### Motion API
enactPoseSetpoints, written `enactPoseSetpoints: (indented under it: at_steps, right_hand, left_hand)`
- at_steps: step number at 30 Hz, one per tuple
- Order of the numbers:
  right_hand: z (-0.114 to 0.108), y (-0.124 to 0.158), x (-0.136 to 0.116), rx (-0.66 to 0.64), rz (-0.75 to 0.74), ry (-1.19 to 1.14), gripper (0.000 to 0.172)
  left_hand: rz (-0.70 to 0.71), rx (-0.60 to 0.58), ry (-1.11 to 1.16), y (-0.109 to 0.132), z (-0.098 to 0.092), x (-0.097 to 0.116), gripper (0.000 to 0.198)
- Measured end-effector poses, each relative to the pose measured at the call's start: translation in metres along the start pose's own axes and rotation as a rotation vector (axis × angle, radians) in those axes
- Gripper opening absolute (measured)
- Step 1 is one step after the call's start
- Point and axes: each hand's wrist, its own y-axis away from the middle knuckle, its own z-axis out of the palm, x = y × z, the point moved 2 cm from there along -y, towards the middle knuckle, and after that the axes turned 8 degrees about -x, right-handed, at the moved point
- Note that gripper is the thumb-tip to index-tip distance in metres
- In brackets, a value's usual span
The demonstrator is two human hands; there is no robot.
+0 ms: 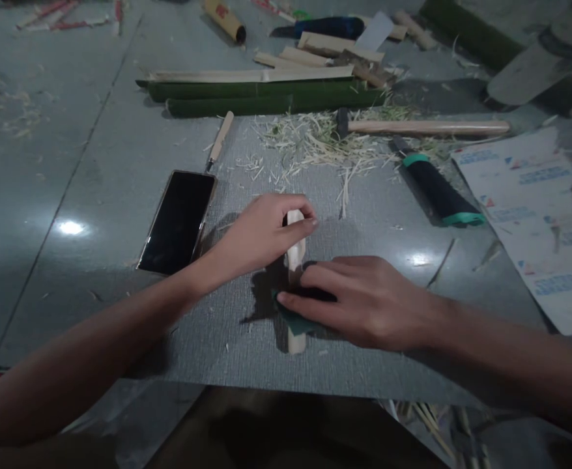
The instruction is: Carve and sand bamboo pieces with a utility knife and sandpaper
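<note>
A narrow pale strip, seemingly bamboo or wood [294, 254], points away from me above the grey table [217, 339]. My left hand [279, 225] is closed round its far end, thumb and fingers on either side. Lower down, my right hand [364, 296] pinches a dark green piece of sandpaper or cloth [296, 320] folded over the strip. The strip's near end shows below that piece. My right palm hides part of the folded piece.
A phone [178, 221] lies left of my hands, beside a small wooden-handled tool [221, 140]. Behind are shavings [310, 140], a hammer [423, 127] and green bamboo lengths [276, 101]. To the right are a black-and-green-handled knife [440, 185] and a printed sheet [535, 221].
</note>
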Motion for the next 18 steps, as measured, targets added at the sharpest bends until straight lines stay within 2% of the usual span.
enactPoseSetpoints:
  at_steps: [2,3,6,7,10,11,15,18]
  right_hand:
    - [-0.002,0.000,0.000,-0.012,-0.056,-0.025,0.029]
    - [-0.004,0.000,0.002,0.002,-0.038,-0.016,0.028]
    - [-0.009,0.001,0.007,0.078,0.121,0.052,0.031]
    - [-0.010,0.001,0.007,0.077,0.132,0.055,0.031]
    - [-0.010,-0.001,0.000,-0.005,-0.030,-0.022,0.031]
    - [-0.009,-0.001,-0.001,-0.029,-0.038,-0.031,0.032]
    - [-0.010,-0.001,0.000,0.054,0.140,0.059,0.033]
    - [-0.009,-0.003,-0.004,-0.018,-0.023,0.004,0.033]
  left_hand:
    - [-0.004,-0.014,0.000,-0.001,0.001,0.000,0.020]
    - [-0.004,-0.016,0.003,-0.002,0.001,0.000,0.020]
    - [-0.015,-0.014,-0.002,-0.003,0.003,-0.001,0.019]
    - [-0.017,-0.016,-0.010,-0.004,0.003,-0.001,0.019]
    - [-0.015,-0.029,-0.036,-0.004,0.006,0.000,0.018]
    - [-0.012,-0.028,-0.042,-0.004,0.007,0.001,0.018]
    - [-0.016,-0.001,-0.049,-0.004,0.007,0.004,0.018]
    - [-0.032,-0.015,-0.061,-0.004,0.007,0.005,0.017]
